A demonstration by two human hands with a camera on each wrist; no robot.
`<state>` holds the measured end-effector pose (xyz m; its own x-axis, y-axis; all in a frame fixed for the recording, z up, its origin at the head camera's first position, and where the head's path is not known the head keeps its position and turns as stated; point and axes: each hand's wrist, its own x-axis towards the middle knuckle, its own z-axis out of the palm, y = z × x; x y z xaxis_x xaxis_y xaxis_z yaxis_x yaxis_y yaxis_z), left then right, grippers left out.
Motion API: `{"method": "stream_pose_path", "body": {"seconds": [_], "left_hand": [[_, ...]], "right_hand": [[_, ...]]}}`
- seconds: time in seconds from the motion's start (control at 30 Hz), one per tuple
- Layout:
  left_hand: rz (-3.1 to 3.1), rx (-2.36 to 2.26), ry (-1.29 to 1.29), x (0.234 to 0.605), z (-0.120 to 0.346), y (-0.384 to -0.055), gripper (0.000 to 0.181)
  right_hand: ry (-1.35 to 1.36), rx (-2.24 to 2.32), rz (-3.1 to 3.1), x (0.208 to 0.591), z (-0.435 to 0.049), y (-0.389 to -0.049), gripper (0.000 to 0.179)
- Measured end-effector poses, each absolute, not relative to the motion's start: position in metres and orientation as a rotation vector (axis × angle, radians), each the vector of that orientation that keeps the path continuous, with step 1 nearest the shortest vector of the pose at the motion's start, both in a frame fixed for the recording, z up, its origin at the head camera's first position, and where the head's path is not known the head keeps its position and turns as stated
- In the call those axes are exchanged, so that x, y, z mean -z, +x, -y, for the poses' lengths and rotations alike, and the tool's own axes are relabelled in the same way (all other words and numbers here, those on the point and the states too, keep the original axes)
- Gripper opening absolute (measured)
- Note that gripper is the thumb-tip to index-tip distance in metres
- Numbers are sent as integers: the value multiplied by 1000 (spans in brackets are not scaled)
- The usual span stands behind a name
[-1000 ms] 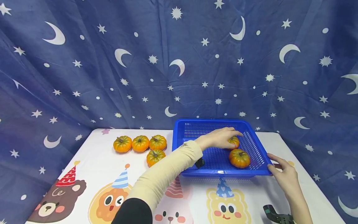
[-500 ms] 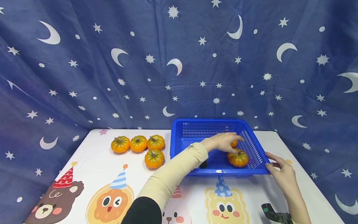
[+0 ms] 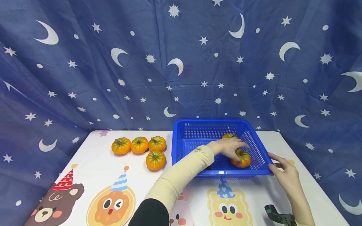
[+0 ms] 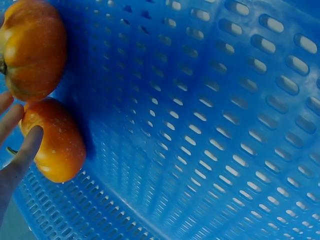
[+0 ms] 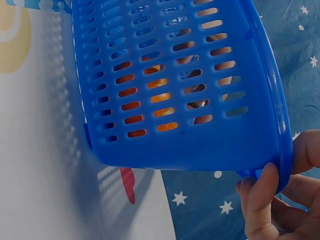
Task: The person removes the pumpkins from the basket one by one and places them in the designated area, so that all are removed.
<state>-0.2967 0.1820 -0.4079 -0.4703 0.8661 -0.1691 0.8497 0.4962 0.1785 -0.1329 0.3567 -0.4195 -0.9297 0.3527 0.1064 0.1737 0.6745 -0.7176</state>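
Inside the blue plastic basket [image 3: 186, 171], my left hand [image 3: 227, 147] reaches over the front small orange pumpkin [image 3: 242, 159], its thumb at the near side and fingers at the far side. In the left wrist view that pumpkin [image 4: 37, 50] is at upper left, with fingertips [image 4: 17, 112] at its lower edge. Another pumpkin [image 4: 57, 145] lies against it there; in the head view this rear pumpkin [image 3: 229, 136] is partly covered by the hand. My right hand [image 3: 287, 171] pinches the basket's front right corner, thumb and fingers around the rim [image 5: 285, 150].
Several more pumpkins [image 3: 138, 145] sit on the white table [image 3: 135, 172] left of the basket, three in a row and one [image 3: 156, 160] in front. A blue star-and-moon curtain [image 3: 141, 72] hangs behind. Cartoon figures are printed on the tabletop.
My left hand has moved from the rear pumpkin toward the front one and down around it. More of the rear pumpkin's top shows. My right hand stays at the basket corner.
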Motion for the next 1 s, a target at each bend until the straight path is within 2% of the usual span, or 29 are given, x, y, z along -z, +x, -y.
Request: {"method": "stream_pose_path", "body": {"seconds": [0.77,1.0], "left_hand": [[-2423,-38,1385,417,-188,-294,86],[-2421,-25,1397,418,-189,-293,86]], "right_hand": [[-401,-1124,2656,418,-358,-133,46],[-398,-1130,2655,419,-359,-133,46]]}}
